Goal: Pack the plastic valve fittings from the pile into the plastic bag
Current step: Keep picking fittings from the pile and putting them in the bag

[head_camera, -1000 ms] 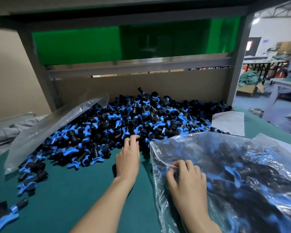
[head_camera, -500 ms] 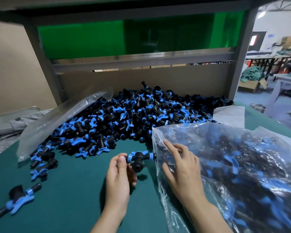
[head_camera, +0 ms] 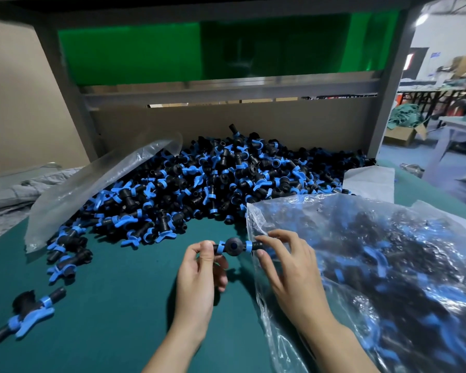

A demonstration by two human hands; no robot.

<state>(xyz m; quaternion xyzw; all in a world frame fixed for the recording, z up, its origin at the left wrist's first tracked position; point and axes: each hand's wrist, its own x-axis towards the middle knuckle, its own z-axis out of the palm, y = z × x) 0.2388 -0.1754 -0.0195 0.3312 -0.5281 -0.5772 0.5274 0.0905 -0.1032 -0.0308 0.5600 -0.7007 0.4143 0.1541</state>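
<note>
**Transfer of one fitting at the bag mouth.** You hold one valve fitting (head_camera: 233, 246) level just above the worktop (head_camera: 119, 305), at the mouth of the plastic bag (head_camera: 374, 251). Your left hand (head_camera: 199, 270) pinches its left stub between thumb and fingers. The fingers (head_camera: 277, 236) of your right hand (head_camera: 293, 273) are clamped on its right stub, at the bag's near edge; whether they also trap the film cannot be told.

The step in hand is, by judgement, passing a single fitting into the bag. The next move calls for your left hand to let go and your right to carry the piece past the limp edge, which may fold shut.

The bag lies on its side and holds many black-and-blue fittings, blurred behind the film. The pile (head_camera: 226, 184) behind is large, so the task looks far from done. A second clear bag (head_camera: 92, 195) lies flat on the pile's left slope; nothing shows inside it.
</note>
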